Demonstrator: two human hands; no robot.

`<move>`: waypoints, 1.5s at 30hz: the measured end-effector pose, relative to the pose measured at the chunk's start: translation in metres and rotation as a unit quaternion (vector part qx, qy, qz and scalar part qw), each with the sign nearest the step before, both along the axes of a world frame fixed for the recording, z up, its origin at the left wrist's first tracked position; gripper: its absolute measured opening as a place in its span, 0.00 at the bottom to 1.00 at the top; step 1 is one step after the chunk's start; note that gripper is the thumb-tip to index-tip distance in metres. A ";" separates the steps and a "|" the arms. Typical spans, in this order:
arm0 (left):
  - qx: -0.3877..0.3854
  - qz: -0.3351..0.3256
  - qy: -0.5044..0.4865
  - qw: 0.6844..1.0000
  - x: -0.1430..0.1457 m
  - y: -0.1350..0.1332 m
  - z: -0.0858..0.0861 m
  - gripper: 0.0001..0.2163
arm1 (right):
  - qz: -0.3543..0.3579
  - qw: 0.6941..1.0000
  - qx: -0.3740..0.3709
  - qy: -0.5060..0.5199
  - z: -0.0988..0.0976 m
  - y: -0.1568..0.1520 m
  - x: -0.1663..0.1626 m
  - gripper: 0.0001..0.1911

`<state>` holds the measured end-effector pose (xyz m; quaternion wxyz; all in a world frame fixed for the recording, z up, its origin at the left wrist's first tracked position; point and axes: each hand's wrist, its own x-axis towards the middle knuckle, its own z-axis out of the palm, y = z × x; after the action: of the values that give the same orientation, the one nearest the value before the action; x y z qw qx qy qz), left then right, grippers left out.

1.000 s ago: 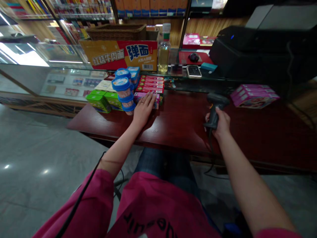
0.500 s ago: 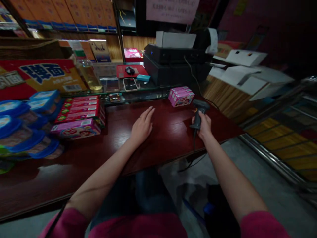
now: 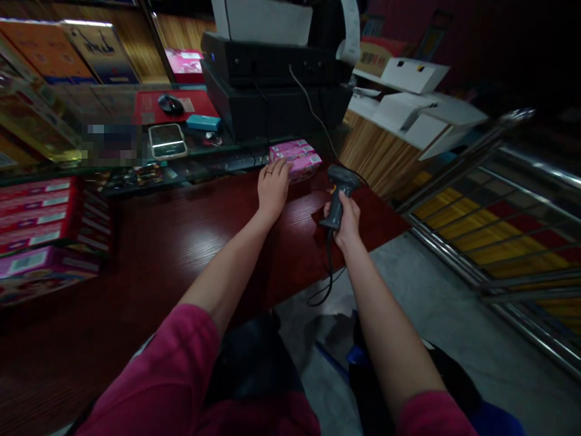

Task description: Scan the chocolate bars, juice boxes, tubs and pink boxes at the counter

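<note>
Two hands at a dark red wooden counter [image 3: 181, 242].
The left hand [image 3: 272, 188] lies flat, fingers on the pink box [image 3: 299, 158]; the right hand [image 3: 347, 219] grips a barcode scanner [image 3: 338, 194].

The scanner [image 3: 338, 192] inside the right grip [image 3: 347, 219] is showing dark grey, and its cable [image 3: 330, 266] is showing black. At the left grip [image 3: 272, 189], the carton [image 3: 303, 160] is showing pink with pale label patches. Beneath both grips, the desk [image 3: 181, 242] is showing dark red-brown wood grain. Behind the grips, the sleeves [image 3: 172, 369] are showing magenta. Beyond them, the printer [image 3: 272, 103] is showing black.
</note>
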<state>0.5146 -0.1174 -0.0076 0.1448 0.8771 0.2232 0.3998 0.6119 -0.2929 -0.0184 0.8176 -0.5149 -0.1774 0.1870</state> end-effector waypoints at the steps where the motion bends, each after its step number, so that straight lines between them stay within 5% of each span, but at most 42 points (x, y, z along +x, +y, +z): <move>1: -0.001 -0.013 -0.002 1.000 -0.009 -0.003 0.002 0.20 | -0.002 1.000 0.000 0.002 0.001 0.000 -0.001 0.23; 5: 0.001 -0.044 -0.011 0.999 -0.073 -0.012 0.003 0.20 | -0.005 1.000 -0.004 0.010 0.008 -0.006 -0.005 0.23; 9: 0.016 -0.017 -0.002 1.000 -0.172 -0.007 0.001 0.23 | 0.032 0.999 -0.028 -0.019 0.014 -0.011 -0.021 0.24; 15: 0.020 0.111 0.013 0.994 -0.281 0.002 0.000 0.23 | 0.159 0.986 -0.057 0.000 0.018 0.020 -0.111 0.27; 22: -0.026 0.159 -0.025 0.987 -0.292 0.006 0.001 0.26 | 0.249 0.967 -0.043 0.026 0.019 0.062 -0.216 0.27; 39: -0.043 0.156 -0.028 0.986 -0.290 0.006 0.000 0.25 | 0.240 0.968 -0.072 -0.002 0.019 0.058 -0.220 0.27; 45: -0.023 0.096 -0.052 0.994 -0.307 -0.003 -0.001 0.19 | 0.197 0.979 -0.055 0.011 0.021 0.053 -0.221 0.26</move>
<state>0.2076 -0.1204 -0.0085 0.1370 0.8263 0.3077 0.4515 0.3912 -0.2404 0.0025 0.7367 -0.5121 -0.2561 0.3596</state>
